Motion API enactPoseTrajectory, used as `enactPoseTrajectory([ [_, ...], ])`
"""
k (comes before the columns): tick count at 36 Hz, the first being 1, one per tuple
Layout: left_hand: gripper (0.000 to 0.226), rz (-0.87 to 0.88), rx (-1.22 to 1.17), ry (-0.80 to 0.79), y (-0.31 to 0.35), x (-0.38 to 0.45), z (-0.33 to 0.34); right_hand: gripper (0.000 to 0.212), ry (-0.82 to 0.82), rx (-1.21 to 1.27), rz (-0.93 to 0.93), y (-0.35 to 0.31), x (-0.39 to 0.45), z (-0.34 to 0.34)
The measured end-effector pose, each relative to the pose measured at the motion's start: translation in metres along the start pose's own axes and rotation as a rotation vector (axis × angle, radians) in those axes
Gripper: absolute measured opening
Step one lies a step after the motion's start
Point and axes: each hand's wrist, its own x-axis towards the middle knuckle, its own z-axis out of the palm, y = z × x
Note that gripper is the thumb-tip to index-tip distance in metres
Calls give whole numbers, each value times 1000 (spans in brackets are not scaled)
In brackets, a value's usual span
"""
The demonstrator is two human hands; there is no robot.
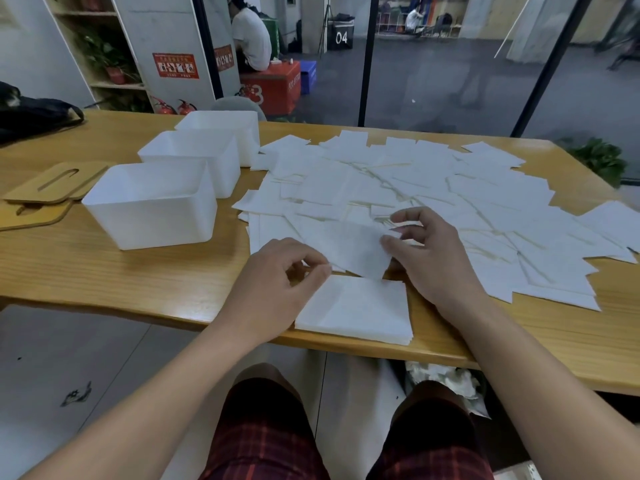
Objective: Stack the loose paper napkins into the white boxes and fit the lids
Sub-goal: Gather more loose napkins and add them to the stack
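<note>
Stacking step, by my read: one napkin [349,249] held btwn both hands, just above and beyond the neat stack [356,310] at the table's [138,271] near edge. Left hand [277,282] pinches the napkin's left end w/ thumb and fingertips; right hand [429,251] grips its right end, thumb on top, other fingers curled loosely above. Napkin's long axis runs hand to hand, roughly left-right, tilted a bit, its right end lower. Stack sits under and btwn the wrists, long axis also about left-right, edges fairly square.

Next move prob needs lowering the sheet flat onto the stack, corners matched, so the lot fits a box later.

Beyond the right hand: big loose spread of napkins [433,188], overlapping, pointing every which way. Beyond and left of the left hand: three white boxes [152,206] in a row running away, open-topped; nothing seen inside as far as I can tell. Left of those, wooden lids [52,183] lying flat, not yet fitted. Most of the task seems left.
</note>
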Motion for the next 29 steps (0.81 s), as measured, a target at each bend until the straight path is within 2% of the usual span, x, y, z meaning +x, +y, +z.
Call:
enactPoseTrajectory([
  [3, 7, 27, 59, -30, 0, -1, 3, 44, -15, -90, -12, 0, 4, 6],
  [8, 16, 2, 21, 21, -1, 2, 1, 32, 16, -239, -168, -1, 0, 11],
  [11, 33, -28, -12, 42, 0, 13, -4, 31, 40, -270, -284, -7, -5, 5],
  [14, 48, 1, 18, 41, 7, 31, -8, 30, 74, -236, -371, -18, -8, -3],
  [18, 65, 20, -5, 22, 19, 53, -11, 31, 21, -24, -361, -32, -14, -15],
  [20, 58, -7, -91, 24, 22, 57, -15, 31, -17, 71, -340, -36, -19, -21],
  [24, 22, -42, -368, -66, 19, 47, -19, 27, -71, 203, -189, -28, -33, -30],
  [29, 16, -70, -291, -77, 11, 16, -16, 22, -66, 71, -75, -13, -53, -31],
])
